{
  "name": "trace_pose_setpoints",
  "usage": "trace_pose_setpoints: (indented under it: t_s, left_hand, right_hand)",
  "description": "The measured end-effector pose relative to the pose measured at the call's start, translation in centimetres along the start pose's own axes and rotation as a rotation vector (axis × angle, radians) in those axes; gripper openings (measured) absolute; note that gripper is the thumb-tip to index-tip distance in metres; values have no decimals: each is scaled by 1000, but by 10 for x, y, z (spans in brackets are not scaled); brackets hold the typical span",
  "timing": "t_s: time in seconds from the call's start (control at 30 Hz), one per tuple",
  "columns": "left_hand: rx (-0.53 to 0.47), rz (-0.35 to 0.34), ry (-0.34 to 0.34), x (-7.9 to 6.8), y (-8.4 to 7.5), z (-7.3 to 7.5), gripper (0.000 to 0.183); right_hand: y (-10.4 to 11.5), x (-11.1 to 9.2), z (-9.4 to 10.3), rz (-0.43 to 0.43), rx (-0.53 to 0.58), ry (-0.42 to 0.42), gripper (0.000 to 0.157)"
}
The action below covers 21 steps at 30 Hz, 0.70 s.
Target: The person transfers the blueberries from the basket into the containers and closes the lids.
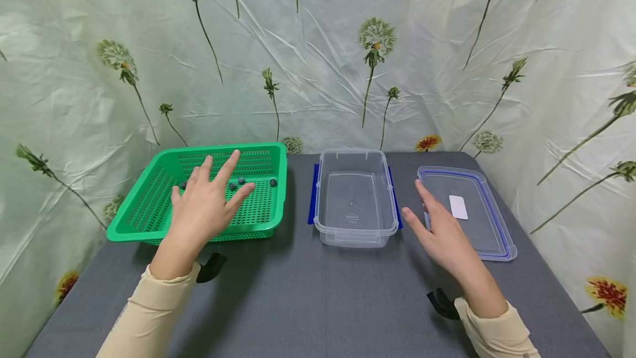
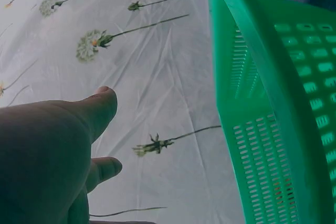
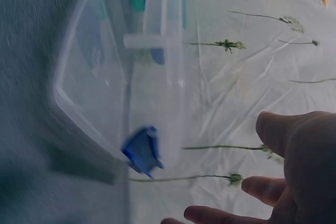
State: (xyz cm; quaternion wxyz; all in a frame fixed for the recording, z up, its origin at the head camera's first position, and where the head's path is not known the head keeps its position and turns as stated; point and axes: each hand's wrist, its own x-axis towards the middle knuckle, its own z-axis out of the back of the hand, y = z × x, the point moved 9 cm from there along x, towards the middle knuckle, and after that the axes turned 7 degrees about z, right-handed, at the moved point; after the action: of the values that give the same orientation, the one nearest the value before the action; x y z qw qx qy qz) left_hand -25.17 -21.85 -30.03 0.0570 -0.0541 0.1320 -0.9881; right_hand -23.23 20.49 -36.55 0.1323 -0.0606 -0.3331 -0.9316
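Note:
My left hand [image 1: 203, 203], its fingers spread, hovers over the green basket [image 1: 164, 235] at the left of the table. Several small dark blueberries [image 1: 273, 183] lie on the basket's slotted floor, some partly covered by the hand. In the left wrist view the thumb and fingers hold nothing beside the basket wall [image 2: 262, 51]. Between the hands stands a clear plastic container [image 1: 355, 203], lidless, with blue side clips [image 1: 313, 195]. My right hand [image 1: 442, 236] has its fingers extended between the container and a clear lid [image 1: 489, 236], overlapping the lid's left edge in the head view.
The flat lid has a blue seal and a white label [image 1: 458, 207]. A grey cloth [image 1: 308, 303] covers the table. Behind and at both sides hangs a pale flower-printed curtain [image 1: 318, 59].

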Motion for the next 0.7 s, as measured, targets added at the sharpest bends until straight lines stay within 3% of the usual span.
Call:
trace_pose_setpoints:
  t_s: [0.3,0.57,0.7]
  left_hand:
    - [17,-73,-29,6,4,6,77]
    - [-17,-96,23,20,9,5,75]
    - [-21,-95,66,25,12,0,78]
  right_hand:
    - [-16,3,-34,-50,174,44,72]
    - [-23,7,-59,-44,431,83,72]
    - [-27,8,-71,-89,561,125,70]
